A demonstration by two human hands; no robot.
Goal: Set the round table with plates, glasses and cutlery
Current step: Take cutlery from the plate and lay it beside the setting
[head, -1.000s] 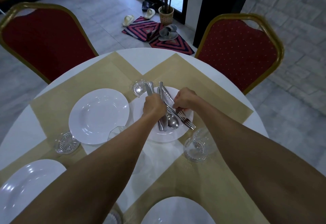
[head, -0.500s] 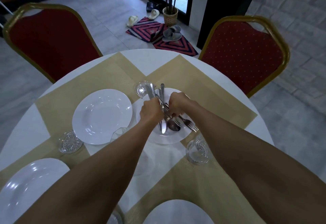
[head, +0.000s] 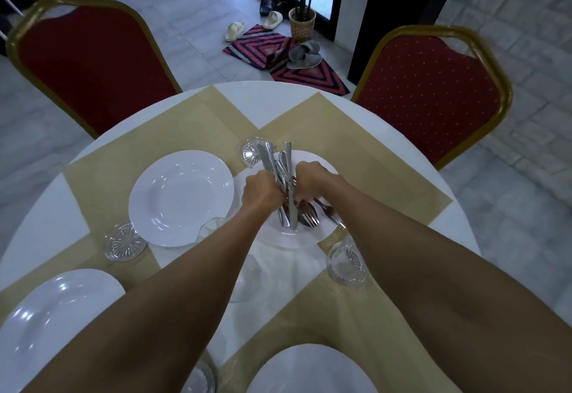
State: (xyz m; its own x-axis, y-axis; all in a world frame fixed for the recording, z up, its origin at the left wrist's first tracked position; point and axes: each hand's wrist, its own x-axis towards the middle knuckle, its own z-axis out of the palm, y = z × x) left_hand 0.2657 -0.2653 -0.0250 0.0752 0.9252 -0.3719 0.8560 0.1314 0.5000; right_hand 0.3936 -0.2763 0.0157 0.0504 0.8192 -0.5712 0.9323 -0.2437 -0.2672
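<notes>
While hands meet: both work one cutlery [head: 286,188] bundle above the centre plate [head: 322,231].
Left hand [head: 261,190]: fisted round the bundle's middle.
Right hand [head: 309,185]: closed on pieces at the bundle's right side.
Axis: handles point to the frame's top, tips toward the bottom, over the plate.
Nearer: hands flank the bundle, equally close.
Loose fork [head: 332,215]: lower right on the plate.

Both arms stretched forward, left hand [head: 261,190] and right hand [head: 310,184] fisted close together, knuckles up.
</notes>
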